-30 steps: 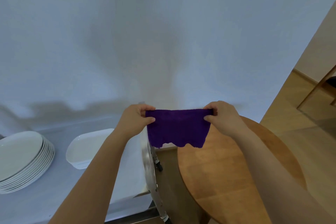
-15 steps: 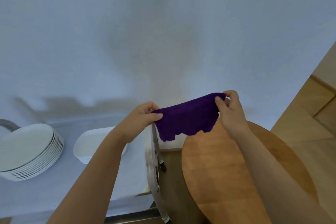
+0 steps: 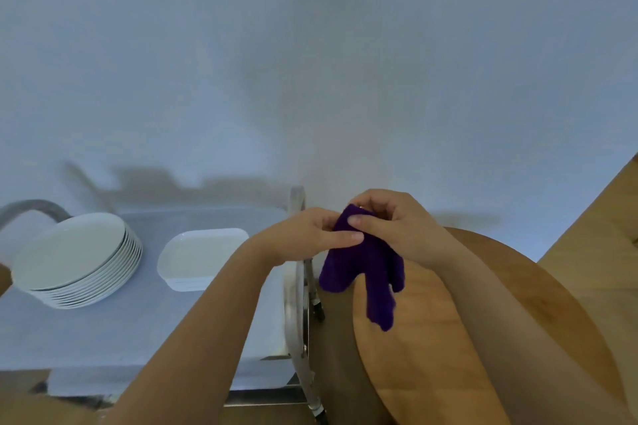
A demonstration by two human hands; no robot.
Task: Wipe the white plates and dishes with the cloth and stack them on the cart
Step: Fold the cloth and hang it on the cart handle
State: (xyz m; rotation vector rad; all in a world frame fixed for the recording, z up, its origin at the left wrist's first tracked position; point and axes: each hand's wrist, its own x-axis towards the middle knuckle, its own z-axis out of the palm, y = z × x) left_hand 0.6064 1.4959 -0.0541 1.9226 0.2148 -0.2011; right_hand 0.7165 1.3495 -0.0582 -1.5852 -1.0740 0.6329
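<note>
Cloth: purple cloth (image 3: 362, 262) hangs bunched at centre right of the frame, above the round wooden table (image 3: 483, 321); probably being folded into a wiping pad
Left hand: left hand (image 3: 307, 235) pinches the cloth's top edge, thumb and fingers clamped on it
Right hand: right hand (image 3: 390, 221) grips the same top, fingers curled round it; both hands touch
Plates: stack of white plates (image 3: 74, 259) at left, on the cart (image 3: 207, 338)
Dish: white rectangular dish (image 3: 200, 257) beside the stack; neither is in hand, so wiping has not begun
</note>
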